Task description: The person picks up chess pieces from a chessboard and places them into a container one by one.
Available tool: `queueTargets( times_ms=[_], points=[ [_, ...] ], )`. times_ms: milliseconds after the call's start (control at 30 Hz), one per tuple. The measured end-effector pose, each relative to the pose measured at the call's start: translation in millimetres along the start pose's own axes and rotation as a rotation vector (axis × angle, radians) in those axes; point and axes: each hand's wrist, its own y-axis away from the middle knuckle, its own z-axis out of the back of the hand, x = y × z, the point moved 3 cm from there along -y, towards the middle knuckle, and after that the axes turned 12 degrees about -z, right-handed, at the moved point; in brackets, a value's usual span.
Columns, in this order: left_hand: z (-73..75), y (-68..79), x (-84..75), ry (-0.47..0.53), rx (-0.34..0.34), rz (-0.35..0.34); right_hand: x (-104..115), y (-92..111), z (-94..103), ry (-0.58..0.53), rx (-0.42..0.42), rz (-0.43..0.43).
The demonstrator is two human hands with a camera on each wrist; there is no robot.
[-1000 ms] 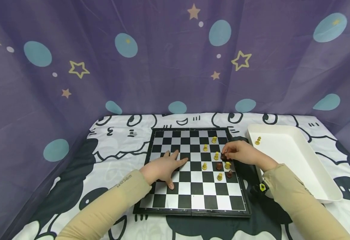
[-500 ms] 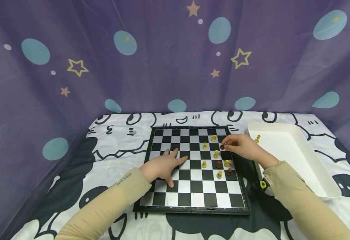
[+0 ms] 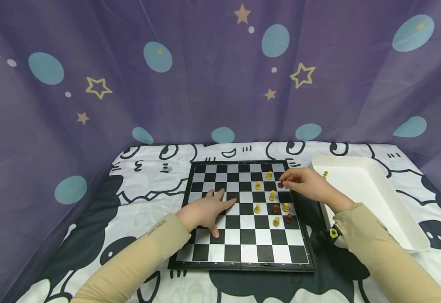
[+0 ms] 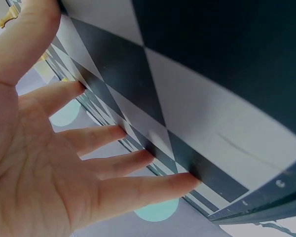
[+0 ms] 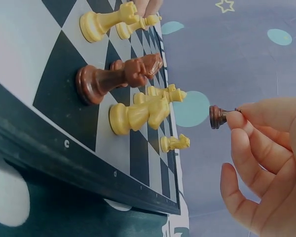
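Observation:
My right hand point(image 3: 305, 184) pinches a small brown chess piece point(image 5: 217, 117) between thumb and fingertips. In the right wrist view its base hangs clear of the chessboard point(image 3: 248, 238), and its top is hidden by my fingers. On the board's left half my left hand point(image 3: 207, 211) lies with fingers spread, its fingertips point(image 4: 187, 181) touching the squares. Near my right hand stand several yellow pieces, among them a knight point(image 5: 140, 116) and a rook point(image 5: 106, 23). Two other brown pieces stand among them, one nearest the right wrist camera point(image 5: 108, 83).
To the board's right sits a white tray point(image 3: 379, 202), with a yellow piece point(image 3: 325, 174) partly visible behind my right hand. A patterned cloth point(image 3: 148, 172) covers the table. Behind it hangs a purple curtain point(image 3: 205, 101).
My right hand has moved the brown piece away from its square near the board's right edge, toward the far side. The left hand stays in place.

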Motion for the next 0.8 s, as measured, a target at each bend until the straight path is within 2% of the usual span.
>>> queueTargets(
  times_ms=[400,800],
  points=[
    [0.4,-0.5,-0.6,-0.012,-0.01,-0.013,3.3,4.0,7.9,0.024,-0.032,0.03],
    [-0.6,-0.7,0.9,0.003,-0.011,-0.012,-0.5,7.9,14.6,0.036,-0.037,0.005]
  ],
)
